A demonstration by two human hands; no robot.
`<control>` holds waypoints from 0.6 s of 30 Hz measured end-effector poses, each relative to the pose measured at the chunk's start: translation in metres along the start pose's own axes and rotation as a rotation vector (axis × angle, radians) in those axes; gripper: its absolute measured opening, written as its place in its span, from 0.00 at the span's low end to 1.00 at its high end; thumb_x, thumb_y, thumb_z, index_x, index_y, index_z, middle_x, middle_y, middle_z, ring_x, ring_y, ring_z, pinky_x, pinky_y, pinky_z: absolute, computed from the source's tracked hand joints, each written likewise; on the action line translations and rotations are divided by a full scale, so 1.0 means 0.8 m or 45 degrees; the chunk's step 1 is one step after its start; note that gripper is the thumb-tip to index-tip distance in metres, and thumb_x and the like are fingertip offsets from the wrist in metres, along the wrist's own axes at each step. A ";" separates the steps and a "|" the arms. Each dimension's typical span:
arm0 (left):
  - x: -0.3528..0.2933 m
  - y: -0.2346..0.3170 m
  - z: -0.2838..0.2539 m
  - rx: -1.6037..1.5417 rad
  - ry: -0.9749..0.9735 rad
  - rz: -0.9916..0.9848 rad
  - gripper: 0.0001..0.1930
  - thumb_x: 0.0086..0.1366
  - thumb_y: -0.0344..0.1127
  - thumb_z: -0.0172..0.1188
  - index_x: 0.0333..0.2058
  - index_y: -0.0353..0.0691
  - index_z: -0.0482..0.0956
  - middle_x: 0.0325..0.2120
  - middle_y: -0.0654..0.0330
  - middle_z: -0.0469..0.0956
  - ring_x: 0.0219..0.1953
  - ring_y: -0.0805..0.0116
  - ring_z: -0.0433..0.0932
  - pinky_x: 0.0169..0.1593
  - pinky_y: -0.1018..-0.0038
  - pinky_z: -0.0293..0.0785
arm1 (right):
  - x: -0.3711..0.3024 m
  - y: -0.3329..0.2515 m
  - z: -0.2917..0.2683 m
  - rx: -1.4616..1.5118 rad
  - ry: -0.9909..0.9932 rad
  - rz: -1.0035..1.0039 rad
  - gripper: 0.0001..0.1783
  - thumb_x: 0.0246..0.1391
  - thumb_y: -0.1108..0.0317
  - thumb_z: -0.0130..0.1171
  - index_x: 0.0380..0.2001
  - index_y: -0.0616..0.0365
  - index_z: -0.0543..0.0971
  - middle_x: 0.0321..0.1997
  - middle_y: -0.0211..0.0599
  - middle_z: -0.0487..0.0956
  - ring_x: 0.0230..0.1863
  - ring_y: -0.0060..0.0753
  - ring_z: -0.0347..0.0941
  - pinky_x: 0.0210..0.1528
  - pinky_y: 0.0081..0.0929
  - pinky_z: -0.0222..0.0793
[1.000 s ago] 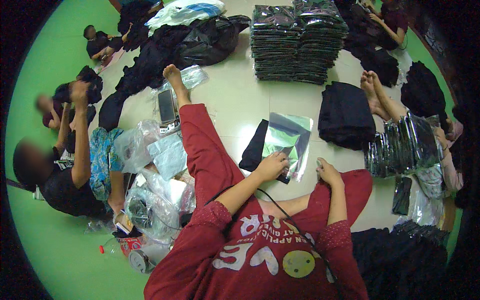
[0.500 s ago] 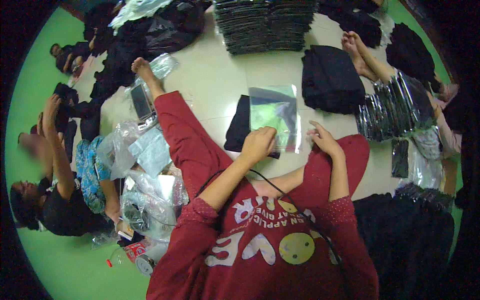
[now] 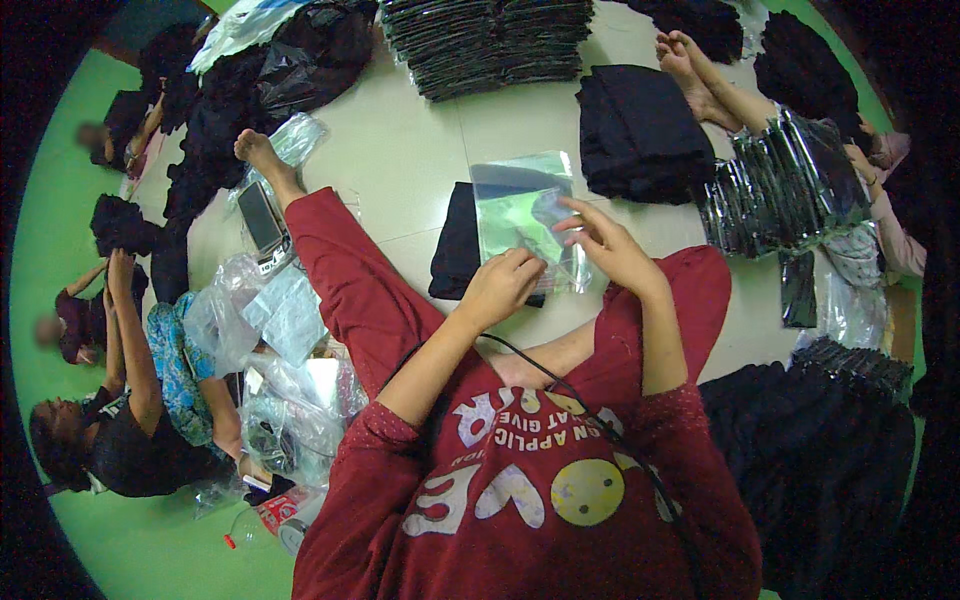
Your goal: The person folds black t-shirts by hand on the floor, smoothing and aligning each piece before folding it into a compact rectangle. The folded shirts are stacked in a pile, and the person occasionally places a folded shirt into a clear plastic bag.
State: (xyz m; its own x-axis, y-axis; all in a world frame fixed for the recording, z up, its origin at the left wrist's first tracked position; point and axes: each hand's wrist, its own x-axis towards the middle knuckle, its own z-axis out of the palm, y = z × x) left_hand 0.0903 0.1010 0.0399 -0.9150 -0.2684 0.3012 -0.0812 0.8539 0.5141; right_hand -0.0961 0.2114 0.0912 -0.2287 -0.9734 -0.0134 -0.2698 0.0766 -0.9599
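Note:
A clear, flat plastic bag lies in front of me, partly over a folded black garment. My left hand is closed, its curled fingers holding the bag's near edge. Over the bag's right side reaches my right hand, its fingers spread apart. The right fingertips are at the plastic; whether they press on it I cannot tell.
Beyond my right hand sits a stack of folded black garments, with a row of shiny bagged packs to its right. More packs are piled ahead. A phone and loose plastic lie left, near a co-worker.
My right hand has moved left and forward, from beside the bag to over its right side. My left hand stays at the near edge. The whole view has shifted slightly.

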 end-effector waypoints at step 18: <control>-0.048 0.014 -0.044 -2.141 0.770 -1.307 0.11 0.60 0.28 0.57 0.42 0.36 0.73 0.36 0.60 0.74 0.39 0.67 0.75 0.45 0.70 0.77 | -0.043 -0.011 -0.025 0.292 0.053 0.032 0.27 0.59 0.72 0.48 0.62 0.56 0.59 0.50 0.39 0.74 0.48 0.26 0.69 0.52 0.23 0.63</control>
State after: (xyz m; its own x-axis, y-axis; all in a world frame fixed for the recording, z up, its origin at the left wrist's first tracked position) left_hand 0.1386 0.1053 0.0626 -0.5348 -0.6614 -0.5259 0.3173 -0.7340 0.6004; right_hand -0.1045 0.2488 0.1053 -0.2720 -0.9618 -0.0309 -0.0447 0.0447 -0.9980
